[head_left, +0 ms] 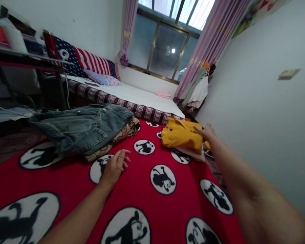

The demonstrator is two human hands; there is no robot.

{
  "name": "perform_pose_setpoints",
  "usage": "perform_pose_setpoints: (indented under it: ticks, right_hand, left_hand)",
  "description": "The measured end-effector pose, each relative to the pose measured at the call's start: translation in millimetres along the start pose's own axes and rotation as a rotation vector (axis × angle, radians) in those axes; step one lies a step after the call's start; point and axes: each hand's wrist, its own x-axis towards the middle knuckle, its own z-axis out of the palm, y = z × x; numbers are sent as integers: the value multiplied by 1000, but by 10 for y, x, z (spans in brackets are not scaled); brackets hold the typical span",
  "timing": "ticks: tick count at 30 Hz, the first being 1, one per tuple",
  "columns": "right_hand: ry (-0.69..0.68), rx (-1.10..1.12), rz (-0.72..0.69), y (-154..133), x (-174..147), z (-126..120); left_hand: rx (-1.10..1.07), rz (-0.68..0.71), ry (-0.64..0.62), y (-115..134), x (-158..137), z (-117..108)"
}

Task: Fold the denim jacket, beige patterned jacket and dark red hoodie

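My left hand (116,165) rests on or just above a red blanket (165,213) with black figures in white circles. Its fingers are apart and hold nothing. My right hand (207,133) reaches to the right edge of a folded yellow garment (181,134), one finger stretched out over the cloth; the other fingers are partly hidden. A pale folded cloth (193,154) lies under the yellow garment. Left of my left hand is a blue denim jacket (83,127), laid on a tan patterned garment (122,134).
Behind the blanket stands a bed (132,90) with a white top, a pillow (104,78) and a pink folded cloth (163,95). A cluttered desk (27,56) is at left. Clothes (199,89) hang by the curtain, and a wall (264,112) bounds the right.
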Motion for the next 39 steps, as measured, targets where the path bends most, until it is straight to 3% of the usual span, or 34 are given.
perform_pose_setpoints:
  ticks: [3,5,8,11,14,19,24,29,32,35,37,39]
  right_hand:
    - [-225,-214,13,202,-345,526]
    - [-336,-352,8,237,-479,738]
    - [-434,-434,35,176,-519,804]
    - [-415,-448,77,12,-631,763]
    - [-382,-351,-11,-197,-1060,816]
    - [-449,22,-119,-529,-2210,946]
    - [-346,312,-144,-786,-3009,798]
    - [-300,657,-38,-833,-3186,662]
    - [-296,829,33,-821,-3170,641]
    - [-285,830,39,-831,-3160,636]
    - [-273,811,33,-842,-3157,642]
    - [-269,800,25,-846,-3152,654]
  left_hand:
    - [74,14,-43,12,-8,16]
    - [113,22,-52,12,-5,23]
    - [147,25,-59,-15,20,29]
    - [158,24,-53,-68,59,35]
    - [158,43,-43,-102,79,39]
    - [216,109,-35,-71,63,31]
    - [258,121,9,-45,69,25]
    - [326,178,148,13,5,15]
    - [432,337,254,169,28,-82]
    - [632,480,377,406,281,-319]
    - [754,431,449,560,583,-538]
    - [844,284,464,668,927,-755]
